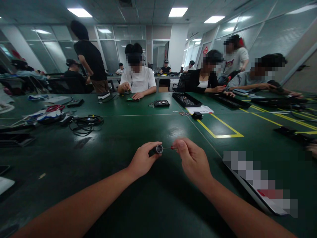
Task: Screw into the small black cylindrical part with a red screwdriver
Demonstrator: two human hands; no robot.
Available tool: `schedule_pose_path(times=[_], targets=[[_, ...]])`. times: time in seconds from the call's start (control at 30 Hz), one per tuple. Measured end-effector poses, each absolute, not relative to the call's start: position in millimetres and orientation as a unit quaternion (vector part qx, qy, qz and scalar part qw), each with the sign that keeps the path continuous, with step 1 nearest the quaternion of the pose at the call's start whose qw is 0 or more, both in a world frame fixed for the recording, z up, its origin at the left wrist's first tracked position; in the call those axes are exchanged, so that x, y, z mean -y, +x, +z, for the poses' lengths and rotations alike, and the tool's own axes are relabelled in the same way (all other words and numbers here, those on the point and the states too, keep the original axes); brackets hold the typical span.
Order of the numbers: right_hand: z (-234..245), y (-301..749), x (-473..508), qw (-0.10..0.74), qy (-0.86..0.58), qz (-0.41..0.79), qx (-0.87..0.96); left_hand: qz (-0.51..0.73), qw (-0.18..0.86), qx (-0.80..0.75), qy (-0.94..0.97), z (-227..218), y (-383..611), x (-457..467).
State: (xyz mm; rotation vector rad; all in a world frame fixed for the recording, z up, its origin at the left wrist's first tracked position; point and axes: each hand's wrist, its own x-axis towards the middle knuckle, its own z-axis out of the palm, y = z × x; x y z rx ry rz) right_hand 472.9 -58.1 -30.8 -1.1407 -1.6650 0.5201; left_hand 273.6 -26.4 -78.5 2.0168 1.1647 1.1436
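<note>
My left hand (pixel 143 159) is closed around a short black cylinder that looks like a small flashlight (pixel 159 149), its round silver-rimmed end turned toward me. From the right, my right hand (pixel 194 160) pinches the red end of a thin metal-shafted tool, which looks like a small screwdriver (pixel 171 147). The thin shaft points left, and its tip reaches the rim of the cylinder; whether it touches I cannot tell. Both hands are held over the green table (pixel 119 205).
A coil of black cable (pixel 86 125) lies at the left. A black tray of small parts (pixel 186 99), a small black box (pixel 197 115) and yellow tape (pixel 229 136) are farther off. A pale flat object (pixel 255 188) lies right. Several people work around.
</note>
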Motion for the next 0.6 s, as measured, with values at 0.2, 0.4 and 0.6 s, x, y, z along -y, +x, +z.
schedule_pose_path(times=[0.2, 0.4, 0.6], targets=[[-30.7, 473.1, 56.4, 0.516, -0.475, 0.210, 0.681, 0.433, 0.264, -0.448, 0.736, -77.4, 272.8, 24.5], [-24.9, 473.5, 57.9, 0.491, -0.466, 0.208, 0.706, 0.429, 0.260, -0.441, 0.744, -74.9, 272.4, 26.2], [-29.3, 471.1, 57.1, 0.498, -0.483, 0.197, 0.693, 0.428, 0.257, -0.442, 0.745, -75.0, 272.1, 25.4]])
